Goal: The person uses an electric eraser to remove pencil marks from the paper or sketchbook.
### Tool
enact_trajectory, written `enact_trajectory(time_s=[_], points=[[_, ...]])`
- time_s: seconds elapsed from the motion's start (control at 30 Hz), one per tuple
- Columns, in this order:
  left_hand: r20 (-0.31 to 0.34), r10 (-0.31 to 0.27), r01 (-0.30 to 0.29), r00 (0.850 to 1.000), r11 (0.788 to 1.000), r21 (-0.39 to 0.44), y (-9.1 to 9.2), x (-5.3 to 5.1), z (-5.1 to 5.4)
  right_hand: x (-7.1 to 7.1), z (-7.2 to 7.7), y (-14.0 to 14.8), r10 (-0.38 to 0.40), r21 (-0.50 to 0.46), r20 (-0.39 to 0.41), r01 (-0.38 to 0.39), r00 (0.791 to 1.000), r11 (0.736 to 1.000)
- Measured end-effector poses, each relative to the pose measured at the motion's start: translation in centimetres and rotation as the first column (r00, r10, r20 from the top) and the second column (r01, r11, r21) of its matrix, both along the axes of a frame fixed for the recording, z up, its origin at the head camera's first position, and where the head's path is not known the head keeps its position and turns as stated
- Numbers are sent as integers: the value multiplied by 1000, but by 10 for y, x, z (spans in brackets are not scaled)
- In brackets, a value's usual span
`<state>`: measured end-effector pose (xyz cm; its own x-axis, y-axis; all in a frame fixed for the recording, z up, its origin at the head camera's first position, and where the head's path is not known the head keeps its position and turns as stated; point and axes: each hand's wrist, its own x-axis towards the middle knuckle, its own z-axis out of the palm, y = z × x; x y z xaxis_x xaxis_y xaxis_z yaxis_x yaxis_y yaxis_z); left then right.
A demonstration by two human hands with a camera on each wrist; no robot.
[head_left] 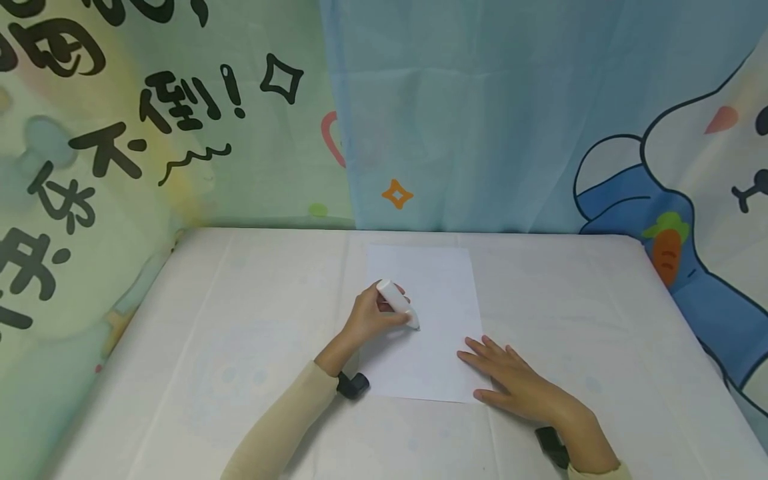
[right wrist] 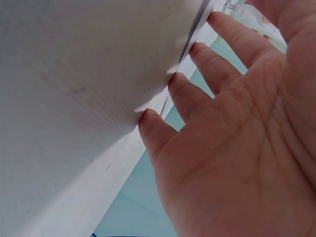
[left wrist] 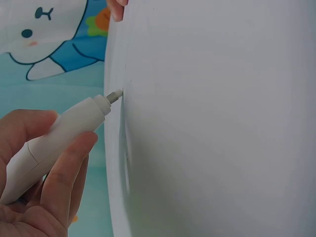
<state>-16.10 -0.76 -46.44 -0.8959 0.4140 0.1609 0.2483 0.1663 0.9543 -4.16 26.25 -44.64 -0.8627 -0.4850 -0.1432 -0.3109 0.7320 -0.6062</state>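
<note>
A white electric eraser (head_left: 394,298) slants over a blank white sheet of paper (head_left: 441,280). My left hand (head_left: 370,319) grips it between thumb and curled fingers. In the left wrist view the eraser (left wrist: 66,133) shows a metal collar and a small pale tip, which appears to meet the paper. On the sheet's right side, my right hand (head_left: 519,385) lies with fingers spread, the fingertips on the paper and near its edge. The right wrist view shows that hand (right wrist: 232,143) palm-on, fingertips pressing the surface and nothing held.
A white-covered table (head_left: 240,320) carries the sheet. Behind it hangs a blue curtain (head_left: 480,120) with a cartoon rabbit at right, and a green panel with black lettering is at left. Dark wrist devices (head_left: 353,387) sit on both wrists.
</note>
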Motion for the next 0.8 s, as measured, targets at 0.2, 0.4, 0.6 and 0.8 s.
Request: enact_trajectory(time_s=[0.2,0.4,0.6,0.8], points=[[-9,4,-4,1000,1000,-10,-2,1,2,0,-1,1,3,-7,-5,-3,1000,1000],[8,13,-13,1000,1000,-18,-4,1,3,-1,-2,1,5,-11,2,-5,1000,1000],[16,23,-23,1000,1000,-12,-6,0,3,-2,-2,1,10,-11,-7,-10,1000,1000],[20,30,-29,999,999,-31,-9,2,5,-1,-2,0,3,-16,3,-3,1000,1000]])
